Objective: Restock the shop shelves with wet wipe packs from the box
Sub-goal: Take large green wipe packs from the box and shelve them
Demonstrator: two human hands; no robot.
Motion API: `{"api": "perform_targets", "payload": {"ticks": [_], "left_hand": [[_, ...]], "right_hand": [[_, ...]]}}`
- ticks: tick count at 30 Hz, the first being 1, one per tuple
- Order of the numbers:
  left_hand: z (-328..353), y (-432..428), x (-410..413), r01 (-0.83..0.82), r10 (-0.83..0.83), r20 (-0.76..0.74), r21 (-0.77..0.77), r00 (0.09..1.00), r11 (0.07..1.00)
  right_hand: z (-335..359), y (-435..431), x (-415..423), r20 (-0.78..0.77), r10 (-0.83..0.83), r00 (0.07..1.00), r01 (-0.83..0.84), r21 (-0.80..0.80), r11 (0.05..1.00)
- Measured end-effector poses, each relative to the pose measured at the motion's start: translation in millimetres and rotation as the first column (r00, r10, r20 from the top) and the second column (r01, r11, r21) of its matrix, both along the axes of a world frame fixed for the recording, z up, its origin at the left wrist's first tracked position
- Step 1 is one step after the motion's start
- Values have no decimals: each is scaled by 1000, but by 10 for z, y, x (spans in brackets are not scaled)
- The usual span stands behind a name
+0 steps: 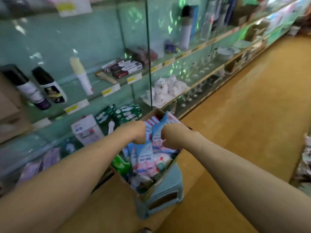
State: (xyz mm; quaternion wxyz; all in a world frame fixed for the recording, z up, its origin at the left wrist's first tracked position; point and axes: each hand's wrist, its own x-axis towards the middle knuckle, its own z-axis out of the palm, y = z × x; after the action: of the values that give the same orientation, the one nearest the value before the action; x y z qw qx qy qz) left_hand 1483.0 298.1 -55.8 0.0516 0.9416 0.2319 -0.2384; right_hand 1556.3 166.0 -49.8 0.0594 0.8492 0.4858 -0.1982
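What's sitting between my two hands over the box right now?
Head view: a blue wipe pack stands on end between the left hand and right hand, with more packs below it in the cardboard box.

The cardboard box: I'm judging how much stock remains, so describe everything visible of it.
The cardboard box is brown, open-topped and sits on a light blue plastic stool beside the glass shelves. Blue, pink and green wet wipe packs fill it to the rim. At its far end the right hand grips a blue pack; the left hand reaches in beside it, fingers hidden.
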Motion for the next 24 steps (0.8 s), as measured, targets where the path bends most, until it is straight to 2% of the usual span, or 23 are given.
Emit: {"api": "perform_targets", "payload": {"ticks": [4, 11, 15, 17, 19, 22, 24], "left_hand": [[-394, 503, -204, -89, 86, -77, -45, 993, 995], [-1140, 1001, -338, -126, 102, -213, -100, 972, 987], [-1486, 1192, -317, -198, 161, -237, -144, 958, 970], [-1624, 1257, -298, -215, 175, -255, -140, 951, 966], [-1723, 1296, -261, -198, 158, -290, -114, 944, 973], [-1832, 1316, -215, -209, 159, -344, -112, 926, 972], [-1899, 1314, -204, -198, 153, -352, -94, 923, 976]], "right_hand": [[-498, 386, -37, -81, -19, 997, 16, -36, 999], [-1274, 1047, -306, -260, -45, 964, 16, -113, 993], [-1724, 1318, -495, -384, -179, 906, 118, -178, 977], [-1872, 1388, -569, -473, -306, 826, 230, -213, 950], [-1997, 1430, -634, -556, -442, 704, 352, -267, 897], [-2167, 1460, -739, -651, -608, 454, 488, -389, 781], [-2247, 1471, -791, -691, -688, 221, 590, -467, 658]]}}
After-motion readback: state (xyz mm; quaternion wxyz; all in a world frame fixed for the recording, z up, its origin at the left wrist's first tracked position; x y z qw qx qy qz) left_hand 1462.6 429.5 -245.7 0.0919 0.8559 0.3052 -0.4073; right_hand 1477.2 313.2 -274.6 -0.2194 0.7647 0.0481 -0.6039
